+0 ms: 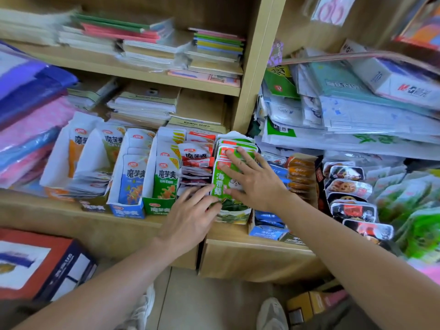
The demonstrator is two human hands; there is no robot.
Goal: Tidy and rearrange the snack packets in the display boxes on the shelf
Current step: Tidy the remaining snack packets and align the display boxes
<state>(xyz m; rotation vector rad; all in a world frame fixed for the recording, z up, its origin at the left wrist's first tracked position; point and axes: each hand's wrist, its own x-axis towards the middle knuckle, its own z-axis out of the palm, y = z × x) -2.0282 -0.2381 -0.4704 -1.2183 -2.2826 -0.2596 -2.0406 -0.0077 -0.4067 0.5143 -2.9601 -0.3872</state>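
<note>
A row of display boxes stands on the wooden shelf. The middle one holds green snack packets stacked upright. My right hand lies flat on those green packets, fingers spread and straight. My left hand rests at the front of the same green box, its straight fingers touching the lower edge of the front packet. To the left sit red packets, a green-and-white box and a blue-and-white box of packets.
Orange packets and blue packets fill boxes to the right, then dark and green packets. Stacked notebooks fill the upper shelves. A red and blue carton sits on the floor at the left.
</note>
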